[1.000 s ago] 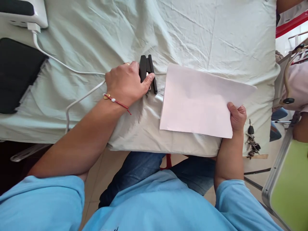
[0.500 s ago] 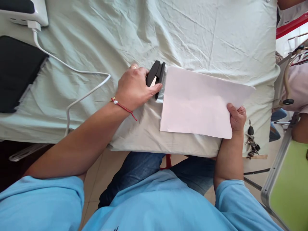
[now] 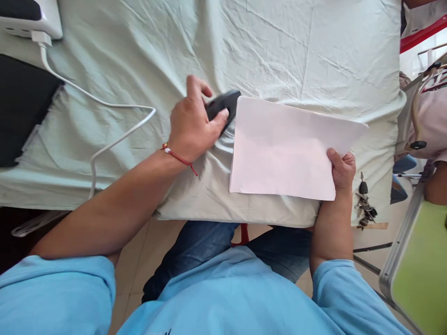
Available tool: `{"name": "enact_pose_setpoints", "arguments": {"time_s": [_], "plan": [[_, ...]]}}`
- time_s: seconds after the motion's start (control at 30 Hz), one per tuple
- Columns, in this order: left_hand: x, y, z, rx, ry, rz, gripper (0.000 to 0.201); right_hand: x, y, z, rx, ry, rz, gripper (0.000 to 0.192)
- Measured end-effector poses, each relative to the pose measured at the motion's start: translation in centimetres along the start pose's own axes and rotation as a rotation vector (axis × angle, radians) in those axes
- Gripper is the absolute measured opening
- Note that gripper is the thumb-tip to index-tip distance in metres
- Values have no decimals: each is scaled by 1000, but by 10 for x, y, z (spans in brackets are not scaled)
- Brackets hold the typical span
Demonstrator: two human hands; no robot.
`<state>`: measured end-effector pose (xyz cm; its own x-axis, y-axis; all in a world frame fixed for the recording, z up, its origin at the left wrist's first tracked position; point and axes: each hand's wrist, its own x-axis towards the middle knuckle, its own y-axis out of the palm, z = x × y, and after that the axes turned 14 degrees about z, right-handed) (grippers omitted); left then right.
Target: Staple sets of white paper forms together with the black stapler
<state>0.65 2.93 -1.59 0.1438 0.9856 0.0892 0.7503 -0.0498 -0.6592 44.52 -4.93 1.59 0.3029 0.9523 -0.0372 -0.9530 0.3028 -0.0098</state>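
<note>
My left hand [image 3: 193,123] grips a black stapler [image 3: 223,103] on the pale green cloth. The stapler's nose touches the top left corner of a stack of white paper [image 3: 286,146]. The forefinger of that hand is lifted; thumb and other fingers wrap the stapler. A red string bracelet [image 3: 178,157] circles the left wrist. My right hand [image 3: 341,168] pinches the paper's lower right corner, thumb on top, and holds the stack just above the cloth.
A white cable [image 3: 104,104] runs from a white power strip [image 3: 31,18] at the top left. A black flat case [image 3: 21,109] lies at the left edge. Keys [image 3: 365,204] hang at the table's right side. A green-lidded case [image 3: 419,270] stands lower right.
My left hand has picked up the stapler, turned it and slid it right to the paper's top left corner. The forefinger has lifted. The right hand has kept the paper almost still.
</note>
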Motion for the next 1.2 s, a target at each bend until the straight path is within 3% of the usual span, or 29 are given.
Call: {"name": "enact_pose_setpoints", "arguments": {"time_s": [0.07, 0.13, 0.2, 0.33, 0.43, 0.57, 0.63, 0.7, 0.77, 0.83, 0.97, 1.1, 1.13, 1.2], "plan": [[5, -13, -7, 37, -103, -140, 53, 1, -2, -1, -5, 5, 10, 60], [10, -23, -7, -3, -119, -212, 53, 1, -3, -2, -11, 7, 13, 61], [14, -23, -3, -39, -130, -214, 57, 1, -3, -3, -5, 5, 12, 62], [17, -5, 2, -30, -141, -154, 72, -1, -1, -2, 18, -4, 13, 58], [14, 3, -4, -46, -41, -186, 83, -2, 0, -1, 23, -3, 5, 56], [6, 1, -14, -96, 180, -142, 56, 2, -2, -1, 35, -21, -27, 58], [1, 3, -16, -144, 265, -111, 60, 4, -4, -2, 32, -35, -45, 56], [-3, 6, -20, -147, 322, -189, 69, 6, -6, -4, 38, -53, -71, 55], [-9, 8, -26, -97, 394, -357, 69, 7, -7, -5, 51, -76, -90, 54], [-15, 8, -34, -69, 471, -406, 66, 8, -8, -6, 58, -92, -87, 52], [-26, 10, -42, -147, 394, -81, 69, 11, -10, -7, 50, -106, -81, 47], [-27, 18, -37, -189, 330, 25, 87, 11, -10, -5, 41, -109, -112, 45], [-27, 18, -38, -218, 316, 61, 86, 10, -9, -4, 44, -111, -104, 45], [-26, 17, -41, -298, 243, 198, 61, 7, -8, -3, 47, -122, -75, 46]]}}
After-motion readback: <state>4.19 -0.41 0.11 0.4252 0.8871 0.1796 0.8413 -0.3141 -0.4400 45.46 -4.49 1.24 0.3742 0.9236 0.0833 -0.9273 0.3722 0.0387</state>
